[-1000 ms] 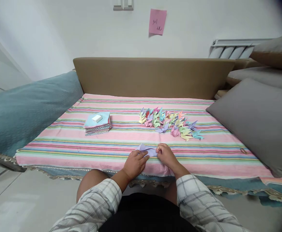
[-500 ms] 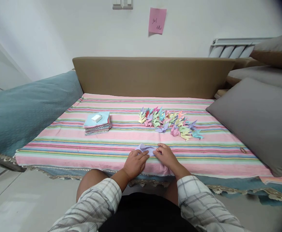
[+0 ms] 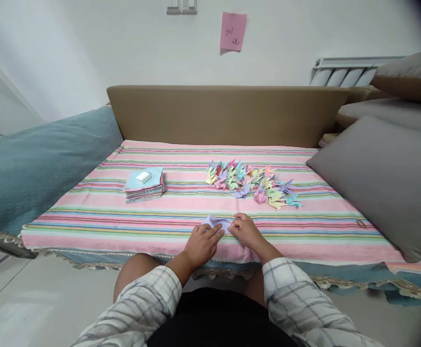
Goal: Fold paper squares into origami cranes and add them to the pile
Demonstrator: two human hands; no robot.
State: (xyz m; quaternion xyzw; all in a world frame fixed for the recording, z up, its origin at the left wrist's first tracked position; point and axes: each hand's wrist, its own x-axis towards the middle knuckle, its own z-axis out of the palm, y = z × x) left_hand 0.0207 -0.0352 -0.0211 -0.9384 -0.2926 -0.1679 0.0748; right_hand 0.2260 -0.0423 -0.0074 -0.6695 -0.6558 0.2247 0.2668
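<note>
Purple paper (image 3: 225,225) lies near, mid-cloth, on the striped cloth (image 3: 181,206). L hand (image 3: 201,245) flat, fingers pressing its left part; R hand (image 3: 245,231) fingertips closed on its right end. Paper cranes (image 3: 232,179) far & slightly right; paper stack (image 3: 145,193) w/ white block (image 3: 143,177) on top, far left.

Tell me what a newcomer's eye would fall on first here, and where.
Probably the cluster of colourful folded paper birds, on the striped cloth right of centre. Next, the lilac paper near the cloth's front edge, with the left hand on it and the right hand at its right end. The pink note on the white wall above also stands out.
</note>
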